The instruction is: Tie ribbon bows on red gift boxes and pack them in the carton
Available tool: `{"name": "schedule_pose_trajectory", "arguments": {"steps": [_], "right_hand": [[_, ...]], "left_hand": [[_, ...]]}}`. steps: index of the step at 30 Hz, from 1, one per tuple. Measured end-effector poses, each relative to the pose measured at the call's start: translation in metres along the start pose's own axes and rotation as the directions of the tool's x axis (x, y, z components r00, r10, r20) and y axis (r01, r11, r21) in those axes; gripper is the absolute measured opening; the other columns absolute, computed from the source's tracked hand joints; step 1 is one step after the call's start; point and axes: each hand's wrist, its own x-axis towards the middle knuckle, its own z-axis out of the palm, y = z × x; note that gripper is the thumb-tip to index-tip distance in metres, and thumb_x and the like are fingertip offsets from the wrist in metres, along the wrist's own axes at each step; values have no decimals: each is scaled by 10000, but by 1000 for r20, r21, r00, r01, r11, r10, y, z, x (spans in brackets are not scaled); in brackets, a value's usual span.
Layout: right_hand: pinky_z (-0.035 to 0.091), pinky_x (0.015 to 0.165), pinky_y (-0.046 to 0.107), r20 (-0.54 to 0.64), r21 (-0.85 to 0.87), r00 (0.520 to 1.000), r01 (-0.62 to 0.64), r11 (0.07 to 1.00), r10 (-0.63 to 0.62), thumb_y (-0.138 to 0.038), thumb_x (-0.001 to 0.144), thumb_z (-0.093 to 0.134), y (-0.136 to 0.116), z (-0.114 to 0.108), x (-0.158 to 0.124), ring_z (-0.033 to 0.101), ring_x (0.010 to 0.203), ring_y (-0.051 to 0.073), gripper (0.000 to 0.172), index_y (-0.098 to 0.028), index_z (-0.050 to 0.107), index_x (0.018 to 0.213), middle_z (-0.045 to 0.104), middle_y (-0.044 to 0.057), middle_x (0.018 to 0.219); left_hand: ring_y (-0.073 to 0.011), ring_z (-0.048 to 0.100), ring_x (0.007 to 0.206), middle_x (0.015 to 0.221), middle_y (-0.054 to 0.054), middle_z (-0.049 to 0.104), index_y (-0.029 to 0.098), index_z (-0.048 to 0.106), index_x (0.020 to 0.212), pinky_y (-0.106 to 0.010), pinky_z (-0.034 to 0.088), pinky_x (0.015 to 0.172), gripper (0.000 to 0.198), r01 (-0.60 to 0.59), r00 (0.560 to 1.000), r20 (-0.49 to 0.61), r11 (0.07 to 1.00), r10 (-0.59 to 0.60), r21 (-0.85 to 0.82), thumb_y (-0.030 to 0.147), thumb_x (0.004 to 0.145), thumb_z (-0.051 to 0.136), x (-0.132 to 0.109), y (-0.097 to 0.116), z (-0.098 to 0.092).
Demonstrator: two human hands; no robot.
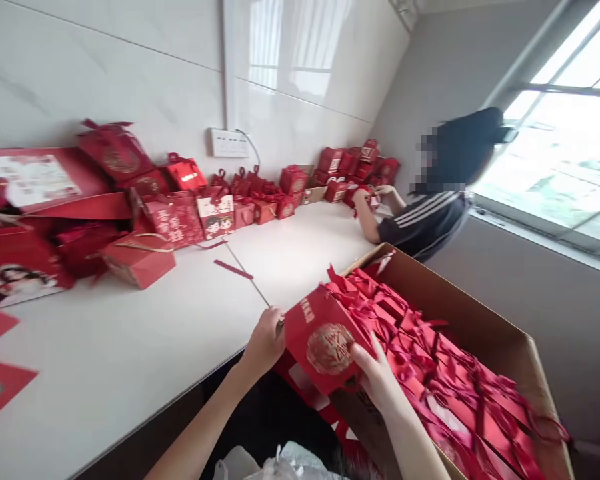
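Note:
Between my hands is a red gift box (310, 333) with a round gold emblem and pale lettering, held tilted at the near edge of the table. At its left edge my left hand (266, 341) is closed, fingers curled against the side. My right hand (380, 380) grips the lower right part, thumb on the front by the emblem and other fingers hidden behind. Just to the right stands a cardboard carton (455, 303) packed with several red boxes tied with ribbon bows (405, 333). Some of those bows touch or overlap the held box's upper edge in view.
Red gift boxes and bags (175, 217) line the wall along the white table (180, 333). A loose ribbon strip (233, 269) lies on it. A person in a dark striped sleeve (425, 213) handles a red box at the far end. Plastic bags (280, 463) are below me.

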Motion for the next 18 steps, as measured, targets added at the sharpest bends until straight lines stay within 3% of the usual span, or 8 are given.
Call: {"name": "schedule_pose_trajectory", "arguments": {"steps": [3, 6, 8, 11, 13, 16, 18], "right_hand": [[501, 870, 482, -264, -253, 931, 184, 950, -251, -557, 642, 686, -17, -54, -12, 596, 1046, 321, 770, -289, 387, 1298, 609, 104, 1160], [453, 924, 514, -335, -508, 823, 253, 823, -460, -561, 624, 692, -50, -94, 14, 558, 1070, 332, 786, -246, 382, 1274, 566, 122, 1151], [350, 1019, 532, -310, -648, 770, 258, 716, -558, -546, 568, 731, -66, -107, 48, 459, 1170, 359, 798, -201, 423, 1219, 507, 138, 1174], [264, 1081, 509, -179, -710, 800, 298, 638, -572, -546, 606, 699, -67, -105, 105, 352, 1252, 374, 712, -201, 455, 1179, 439, 136, 1188], [304, 1065, 507, -105, -690, 836, 328, 645, -538, -549, 635, 677, -54, -93, 134, 431, 1194, 361, 627, -241, 484, 1146, 467, 99, 1122], [389, 1018, 488, 18, -672, 876, 367, 643, -482, -554, 658, 663, -32, -76, 153, 555, 1069, 326, 507, -288, 548, 1074, 541, 63, 1027], [402, 1011, 476, 107, -665, 886, 401, 630, -451, -590, 718, 576, -25, -76, 152, 562, 1089, 321, 453, -289, 572, 1056, 584, 82, 1048]], "left_hand": [[-251, 520, 1135, 1146, -99, 557, 200, 546, 1020, -461, 436, 985, 206, -198, 979, 54, 978, 195, 62, 211, 823, 488, 8, 5, 39], [-274, 440, 1247, 1253, -114, 468, 213, 491, 1106, -496, 408, 1028, 265, -360, 932, 18, 916, 363, 178, 198, 842, 501, 14, 6, 70], [-299, 394, 1291, 1290, -123, 421, 223, 455, 1143, -516, 411, 1025, 305, -381, 918, -22, 895, 397, 230, 216, 847, 527, 19, 7, 85], [-327, 368, 1309, 1320, -132, 371, 239, 417, 1175, -542, 412, 1016, 361, -361, 920, -58, 895, 388, 264, 217, 841, 551, 27, 4, 97], [-335, 379, 1300, 1323, -136, 354, 248, 405, 1192, -546, 424, 1004, 396, -339, 929, -52, 902, 365, 268, 200, 831, 561, 31, 0, 99], [-329, 422, 1274, 1311, -140, 361, 256, 399, 1216, -535, 452, 988, 429, -303, 947, -28, 921, 319, 244, 188, 824, 560, 32, -6, 100], [-326, 443, 1266, 1306, -143, 385, 267, 412, 1233, -529, 451, 1000, 441, -272, 959, -11, 934, 282, 232, 185, 822, 550, 29, -8, 99]]}}
